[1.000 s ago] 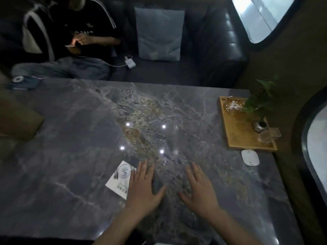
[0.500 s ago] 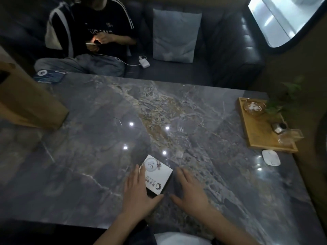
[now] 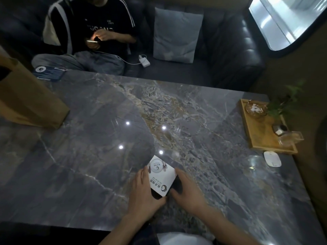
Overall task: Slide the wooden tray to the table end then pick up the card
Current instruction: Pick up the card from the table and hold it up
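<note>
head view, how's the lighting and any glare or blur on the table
Head view: dim overall; four small bright light reflections glare on the glossy marble table; the window at top right is blown out; both the left hand and right hand look slightly soft around the card; edges bow from wide-angle distortion.

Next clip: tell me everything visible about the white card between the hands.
The card is a white rectangle, seemingly thin paper or cardstock, printed with a round graphic near its far end, lines of small text and a dark swirl logo near its close corner. It sits skewed over the marble table, near its front edge, apparently tilted up. The left hand and right hand flank it, fingertips at its edges.
</note>
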Action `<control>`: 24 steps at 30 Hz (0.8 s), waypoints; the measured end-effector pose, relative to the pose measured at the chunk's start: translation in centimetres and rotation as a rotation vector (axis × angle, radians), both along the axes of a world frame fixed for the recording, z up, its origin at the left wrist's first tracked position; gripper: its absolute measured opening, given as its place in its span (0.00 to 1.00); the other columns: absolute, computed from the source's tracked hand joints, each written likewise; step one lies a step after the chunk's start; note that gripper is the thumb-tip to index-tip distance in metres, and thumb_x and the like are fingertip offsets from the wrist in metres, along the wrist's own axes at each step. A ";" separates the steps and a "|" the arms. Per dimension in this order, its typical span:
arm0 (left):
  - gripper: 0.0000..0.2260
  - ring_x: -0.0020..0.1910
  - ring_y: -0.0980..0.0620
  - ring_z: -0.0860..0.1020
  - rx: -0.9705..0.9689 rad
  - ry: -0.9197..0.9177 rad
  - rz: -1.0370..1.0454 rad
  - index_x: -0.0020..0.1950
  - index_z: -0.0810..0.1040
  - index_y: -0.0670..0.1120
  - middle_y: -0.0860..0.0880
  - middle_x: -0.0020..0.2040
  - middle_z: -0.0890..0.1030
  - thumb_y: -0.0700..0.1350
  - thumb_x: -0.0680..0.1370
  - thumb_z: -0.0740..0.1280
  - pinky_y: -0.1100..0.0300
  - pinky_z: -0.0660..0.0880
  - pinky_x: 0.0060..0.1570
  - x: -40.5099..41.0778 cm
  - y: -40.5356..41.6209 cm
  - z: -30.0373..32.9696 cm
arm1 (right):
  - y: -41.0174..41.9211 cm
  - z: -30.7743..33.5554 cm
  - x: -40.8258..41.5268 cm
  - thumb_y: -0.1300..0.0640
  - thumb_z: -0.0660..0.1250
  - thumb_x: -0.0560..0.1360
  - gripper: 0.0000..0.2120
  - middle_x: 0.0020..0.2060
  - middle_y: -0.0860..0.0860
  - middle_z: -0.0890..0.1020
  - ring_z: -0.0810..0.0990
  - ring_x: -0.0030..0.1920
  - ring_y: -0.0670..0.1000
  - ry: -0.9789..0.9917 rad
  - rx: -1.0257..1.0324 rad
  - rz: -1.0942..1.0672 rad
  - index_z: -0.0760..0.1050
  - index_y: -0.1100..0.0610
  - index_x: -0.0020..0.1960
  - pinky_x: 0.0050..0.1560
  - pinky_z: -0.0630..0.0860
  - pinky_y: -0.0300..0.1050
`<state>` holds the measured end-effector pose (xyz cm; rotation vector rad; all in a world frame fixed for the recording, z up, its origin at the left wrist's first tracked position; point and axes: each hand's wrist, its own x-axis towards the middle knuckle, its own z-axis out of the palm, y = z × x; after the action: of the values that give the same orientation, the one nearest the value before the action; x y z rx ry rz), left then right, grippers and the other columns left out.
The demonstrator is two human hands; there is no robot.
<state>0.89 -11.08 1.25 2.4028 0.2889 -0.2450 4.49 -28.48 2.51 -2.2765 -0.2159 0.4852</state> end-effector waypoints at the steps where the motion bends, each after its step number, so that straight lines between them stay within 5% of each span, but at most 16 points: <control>1: 0.52 0.68 0.48 0.67 -0.014 -0.005 0.001 0.76 0.55 0.47 0.49 0.69 0.66 0.63 0.57 0.70 0.48 0.70 0.67 0.1 0.0 0.0 | 0.0 0.2 0.1 0.56 0.67 0.70 0.23 0.58 0.41 0.80 0.77 0.59 0.41 0.023 0.059 -0.034 0.70 0.43 0.64 0.58 0.77 0.44; 4: 0.53 0.67 0.50 0.66 -0.049 -0.028 -0.008 0.76 0.54 0.49 0.52 0.69 0.65 0.61 0.56 0.72 0.54 0.70 0.65 0.4 0.1 0.0 | -0.5 0.9 0.5 0.57 0.68 0.73 0.18 0.52 0.35 0.81 0.78 0.54 0.34 0.072 0.139 -0.149 0.72 0.38 0.56 0.51 0.75 0.31; 8: 0.53 0.68 0.56 0.62 -0.059 -0.062 -0.031 0.76 0.52 0.53 0.57 0.70 0.62 0.63 0.56 0.73 0.61 0.63 0.61 0.8 -0.1 0.7 | -1.8 0.9 1.0 0.53 0.70 0.75 0.21 0.56 0.41 0.79 0.78 0.56 0.40 0.216 0.248 -0.358 0.69 0.45 0.65 0.46 0.75 0.30; 10: 0.54 0.68 0.57 0.61 -0.063 -0.090 -0.026 0.76 0.51 0.54 0.57 0.71 0.60 0.63 0.56 0.73 0.61 0.62 0.61 1.0 -0.4 1.3 | -2.2 0.8 1.1 0.55 0.72 0.74 0.23 0.56 0.49 0.81 0.81 0.54 0.46 0.339 0.381 -0.467 0.69 0.52 0.67 0.48 0.80 0.36; 13: 0.53 0.69 0.57 0.60 -0.088 -0.113 -0.016 0.76 0.51 0.54 0.57 0.71 0.60 0.64 0.57 0.74 0.60 0.62 0.62 1.5 -1.4 2.1 | -2.7 1.1 1.0 0.60 0.72 0.74 0.23 0.56 0.57 0.84 0.84 0.56 0.56 0.502 0.580 -0.502 0.71 0.58 0.67 0.61 0.79 0.58; 15: 0.53 0.68 0.59 0.59 -0.129 -0.127 0.004 0.75 0.51 0.56 0.58 0.71 0.59 0.66 0.58 0.74 0.60 0.63 0.61 1.8 -2.1 2.6 | -2.9 1.3 0.9 0.63 0.72 0.74 0.21 0.55 0.59 0.85 0.84 0.55 0.58 0.546 0.638 -0.488 0.72 0.59 0.66 0.60 0.79 0.62; 20: 0.55 0.66 0.66 0.57 -0.176 -0.120 -0.006 0.76 0.50 0.57 0.61 0.69 0.59 0.72 0.57 0.74 0.62 0.64 0.61 2.1 -3.2 2.8 | -3.9 1.6 0.9 0.65 0.71 0.73 0.17 0.49 0.55 0.87 0.86 0.51 0.57 0.539 0.688 -0.521 0.75 0.58 0.61 0.43 0.84 0.46; 24: 0.51 0.63 0.68 0.64 -0.307 -0.091 0.021 0.75 0.55 0.59 0.65 0.67 0.61 0.71 0.59 0.74 0.70 0.67 0.54 2.4 -3.5 2.8 | -5.5 1.7 1.0 0.65 0.70 0.74 0.16 0.49 0.56 0.87 0.86 0.50 0.58 0.541 0.703 -0.559 0.75 0.57 0.61 0.43 0.84 0.47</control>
<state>3.32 -14.53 4.10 2.0994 0.2172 -0.1568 5.50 -34.01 4.18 -1.3701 0.4484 0.5848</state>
